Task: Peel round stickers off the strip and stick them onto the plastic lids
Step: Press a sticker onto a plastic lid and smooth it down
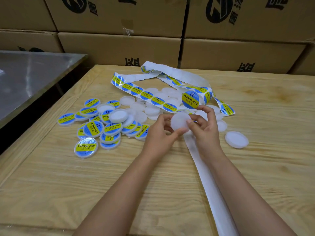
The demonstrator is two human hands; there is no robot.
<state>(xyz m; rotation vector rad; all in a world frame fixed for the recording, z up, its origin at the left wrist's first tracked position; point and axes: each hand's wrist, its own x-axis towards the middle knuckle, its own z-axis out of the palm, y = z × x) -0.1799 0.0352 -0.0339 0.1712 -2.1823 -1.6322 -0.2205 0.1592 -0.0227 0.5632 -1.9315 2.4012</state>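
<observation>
**Both hands on one blank lid, sticker raised above it**

From my remote seat I take the blank lid (180,122) as my marker. Far beyond it stand stacked cardboard boxes (119,45). Under it spreads the wooden tabletop (68,176). The sticker strip (150,96) loops just beyond the lid, and its emptied white backing (209,184) runs from under the lid toward me. Left of the lid lies a heap of labelled lids (105,128). Just beyond it lie bare lids (150,109), and one loose lid (236,139) sits to its right.

My left hand (158,132) grips the blank lid's left edge, fingers curled and thumb under its near rim. My right hand (204,126) is curled too, its thumb against the lid's right edge. Its fingertips hold the lower edge of the peeled sticker (190,99), which stands face-on just above the lid, apart from its top surface.
</observation>
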